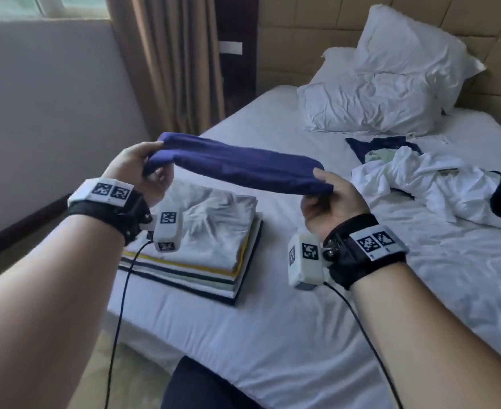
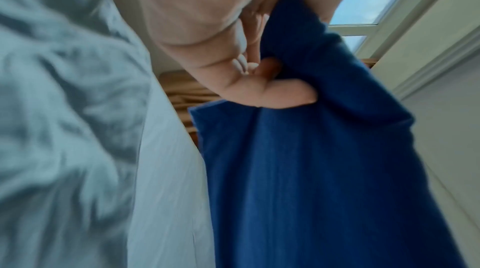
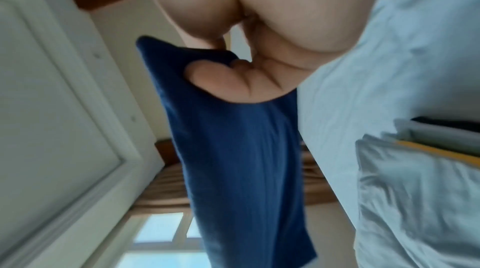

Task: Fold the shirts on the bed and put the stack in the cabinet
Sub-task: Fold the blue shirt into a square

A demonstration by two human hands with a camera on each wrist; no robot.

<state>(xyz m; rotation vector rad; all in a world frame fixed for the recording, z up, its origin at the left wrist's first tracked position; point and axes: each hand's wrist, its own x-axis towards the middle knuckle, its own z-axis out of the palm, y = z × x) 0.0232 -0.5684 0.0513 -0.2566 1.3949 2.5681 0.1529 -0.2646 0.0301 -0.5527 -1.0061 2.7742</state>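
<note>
A bed covered by a wrinkled white sheet is filling most of the head view, with a padded tan headboard standing behind it and brown curtains hanging beside a window at the upper left. Two white pillows are lying against the headboard, one leaning on the other. A loose heap of unfolded shirts, mostly white with dark pieces among them, is lying on the sheet at the right, well apart from the stack. A stack of folded shirts, topped by a pale grey one and showing yellow and dark edges, is resting near the bed's left edge, below and between the two hands. A folded blue shirt is being held in the air above that stack, stretched level between both hands. The left hand is grasping the shirt's left end, the grip clenched around the cloth with the thumb on top. The right hand is pinching the shirt's right end, thumb above and fingers curled beneath. Marker-tagged wrist bands with white camera units are sitting on both wrists, and black cables are trailing down from them.
</note>
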